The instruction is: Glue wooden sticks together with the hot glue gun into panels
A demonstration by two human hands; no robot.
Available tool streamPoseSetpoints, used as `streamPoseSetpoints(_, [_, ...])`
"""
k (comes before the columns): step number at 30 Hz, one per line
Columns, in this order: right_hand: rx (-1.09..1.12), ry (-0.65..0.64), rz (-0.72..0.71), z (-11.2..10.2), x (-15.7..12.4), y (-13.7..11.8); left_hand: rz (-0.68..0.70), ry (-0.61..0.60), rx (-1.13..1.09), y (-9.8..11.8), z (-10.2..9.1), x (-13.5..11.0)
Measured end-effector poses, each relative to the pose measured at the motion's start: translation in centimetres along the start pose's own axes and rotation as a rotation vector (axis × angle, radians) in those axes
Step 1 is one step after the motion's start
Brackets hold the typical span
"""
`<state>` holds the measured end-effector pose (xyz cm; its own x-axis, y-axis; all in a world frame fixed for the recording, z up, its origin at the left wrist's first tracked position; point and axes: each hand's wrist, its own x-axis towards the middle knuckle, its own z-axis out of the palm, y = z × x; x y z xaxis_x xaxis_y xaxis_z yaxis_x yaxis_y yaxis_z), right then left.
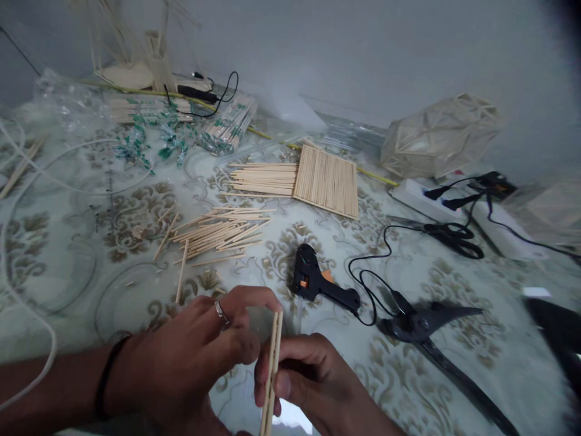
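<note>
1. Near edge. The left hand (195, 348), which wore a ring, was closed on the upper end of the paired sticks (273, 357), fingertips pinching them together. The right hand (313, 378) gripped the same sticks lower down, thumb pressed against them. The sticks stood nearly upright, side by side and touching, above the near edge of the worktop (68, 242).

2. Middle. A glue gun (318, 283) lay on its side just beyond the hands, its cord trailing right. Black shears (426, 321) lay to its right. Neither was being touched. A loose pile of sticks (220, 233) lay left of centre.

3. Far side. An aligned bundle (263, 178) lay touching a flat stick panel (327, 180). Near the far right corner stood a lattice frame (438, 136), beside a power strip (422, 195).

4. Progress, as judged. The panel and the frame appeared complete. The piece in hand comprised only a few sticks, so it appeared to be at an early stage. The loose pile and the bundle represented stock not yet used.
</note>
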<state>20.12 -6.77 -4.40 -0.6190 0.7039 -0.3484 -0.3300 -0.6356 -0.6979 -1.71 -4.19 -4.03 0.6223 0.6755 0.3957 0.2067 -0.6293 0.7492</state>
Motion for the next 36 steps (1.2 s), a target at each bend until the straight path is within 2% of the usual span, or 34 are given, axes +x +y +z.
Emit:
streamPoseSetpoints(3, [0.006, 0.031, -0.011, -0.2, 0.1, 0.1, 0.077, 0.030, 0.002, -0.2, -0.1, 0.8])
streamPoseSetpoints(5, [0.018, 0.054, -0.007, -0.4, 0.1, 0.0, 0.075, 0.044, 0.007, -0.5, -0.2, 1.2])
streamPoseSetpoints(11, [-0.022, 0.088, -0.011, -0.4, -0.6, -1.3, 0.084, -0.012, -0.073, -1.1, -0.8, 1.6])
streamPoseSetpoints(14, [-0.070, 0.166, 0.000, -0.1, -1.0, -2.0, 0.032, 0.025, -0.162, -0.9, -1.0, 1.7])
streamPoseSetpoints(18, [-0.178, 0.237, 0.014, -0.3, -1.0, -2.4, -0.107, 0.038, -0.259, -0.8, -1.1, 1.6])
streamPoseSetpoints(21, [-0.253, 0.201, 0.018, -0.6, -0.8, -2.4, -0.207, 0.058, -0.227, -1.1, -1.3, 1.5])
streamPoseSetpoints(24, [-0.296, 0.177, 0.007, -0.9, -0.8, -2.4, -0.250, 0.107, -0.200, -1.7, -1.5, 1.7])
streamPoseSetpoints(29, [-0.340, 0.143, 0.015, -1.1, -0.9, -2.4, -0.311, 0.075, -0.325, -2.3, -2.0, 2.5])
streamPoseSetpoints(36, [-0.342, 0.116, 0.019, -0.8, -0.8, -2.8, -0.389, 0.054, -0.428, -2.0, -2.3, 3.0])
